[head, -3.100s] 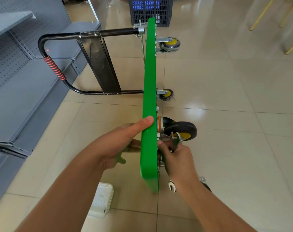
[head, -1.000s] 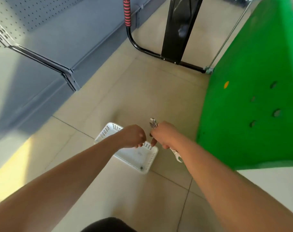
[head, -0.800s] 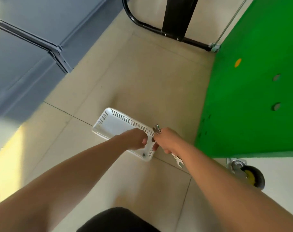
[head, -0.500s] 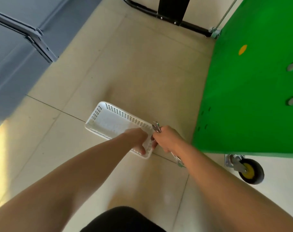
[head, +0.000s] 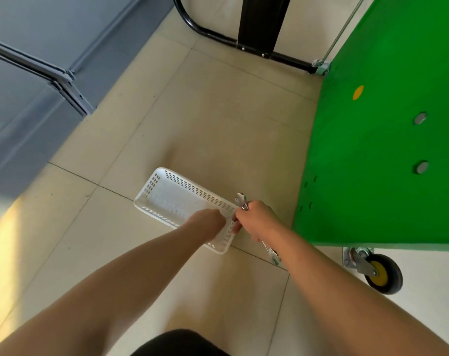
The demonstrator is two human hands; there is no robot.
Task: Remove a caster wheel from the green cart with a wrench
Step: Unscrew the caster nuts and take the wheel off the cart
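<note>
The green cart stands on its side at the right, its deck showing two bolt heads and several empty holes. A caster wheel, black with a yellow hub, shows under the deck's lower edge. My right hand grips a silver wrench next to the right end of a white perforated basket on the floor. My left hand reaches down into that end of the basket with its fingers curled; what they hold is hidden.
The cart's black handle frame lies on the floor at the top. Grey metal shelving runs along the left. Beige floor tiles lie between shelving and cart. My dark-clothed knee is at the bottom edge.
Three seconds ago both hands were at the cart's caster, the wrench on it. Now they are down at the white basket, which has shifted a little; the left hand sits deeper in it.
</note>
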